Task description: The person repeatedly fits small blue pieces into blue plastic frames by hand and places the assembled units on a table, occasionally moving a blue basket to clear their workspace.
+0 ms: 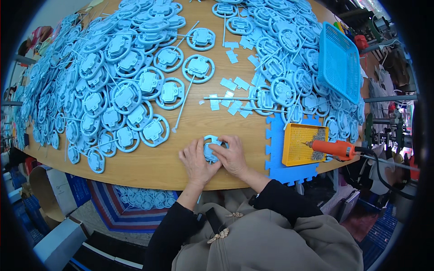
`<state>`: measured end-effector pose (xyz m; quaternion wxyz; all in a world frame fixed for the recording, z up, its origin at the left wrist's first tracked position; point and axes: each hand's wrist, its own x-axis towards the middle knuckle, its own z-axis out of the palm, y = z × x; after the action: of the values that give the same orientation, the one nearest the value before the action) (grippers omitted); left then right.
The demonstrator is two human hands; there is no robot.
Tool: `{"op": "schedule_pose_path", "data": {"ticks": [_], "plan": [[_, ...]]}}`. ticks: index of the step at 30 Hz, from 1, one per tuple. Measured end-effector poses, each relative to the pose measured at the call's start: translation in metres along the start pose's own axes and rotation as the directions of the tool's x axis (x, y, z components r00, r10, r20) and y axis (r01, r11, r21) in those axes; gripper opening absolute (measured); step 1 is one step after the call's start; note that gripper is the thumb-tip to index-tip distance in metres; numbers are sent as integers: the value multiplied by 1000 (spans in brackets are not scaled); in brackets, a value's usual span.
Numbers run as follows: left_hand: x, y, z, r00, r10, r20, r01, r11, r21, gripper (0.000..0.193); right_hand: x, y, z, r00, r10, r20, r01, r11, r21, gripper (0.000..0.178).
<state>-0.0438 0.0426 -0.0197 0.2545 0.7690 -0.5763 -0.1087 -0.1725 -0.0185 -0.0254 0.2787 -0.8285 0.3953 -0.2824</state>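
Observation:
Near the front edge of the wooden table (235, 174), a light-blue plastic toy steering wheel (209, 155) lies between my two hands. My left hand (198, 163) is closed on its left side. From the right, my right hand (233, 158) grips it, with the thumb and fingertips pressed over its middle. The fingers hide much of the wheel, and I cannot make out whether a small part is pinched there too. Beyond the hands lie small flat light-blue covers (242, 84) and a finished-looking wheel on a long stem (199, 67).
Heaps of similar wheels (125, 96) fill the table's left and far right (289, 40). A blue basket (339, 63) rests on the right heap. An orange electric screwdriver (334, 149) crosses a yellow tray (294, 151) of small screws, on a blue foam mat (274, 144). A striped bag (129, 220) stands below.

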Motion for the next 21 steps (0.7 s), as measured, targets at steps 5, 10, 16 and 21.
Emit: {"op": "schedule_pose_path", "data": {"ticks": [5, 10, 16, 21], "plan": [[-1, 2, -15, 988, -9, 157, 15, 999, -31, 79, -2, 1, -4, 992, 51, 115, -45, 998, -52, 41], [-17, -9, -21, 940, 285, 188, -289, 957, -6, 73, 6, 13, -28, 946, 132, 297, -124, 991, -44, 46], [-19, -10, -22, 949, 281, 143, -284, 959, 1, 71, 33, -3, -32, 845, 164, 509, -32, 966, -258, 47], [23, -9, -28, 892, 230, 389, -213, 973, -85, 64, 25, 22, -24, 867, 200, 456, -166, 979, -115, 53]]}}
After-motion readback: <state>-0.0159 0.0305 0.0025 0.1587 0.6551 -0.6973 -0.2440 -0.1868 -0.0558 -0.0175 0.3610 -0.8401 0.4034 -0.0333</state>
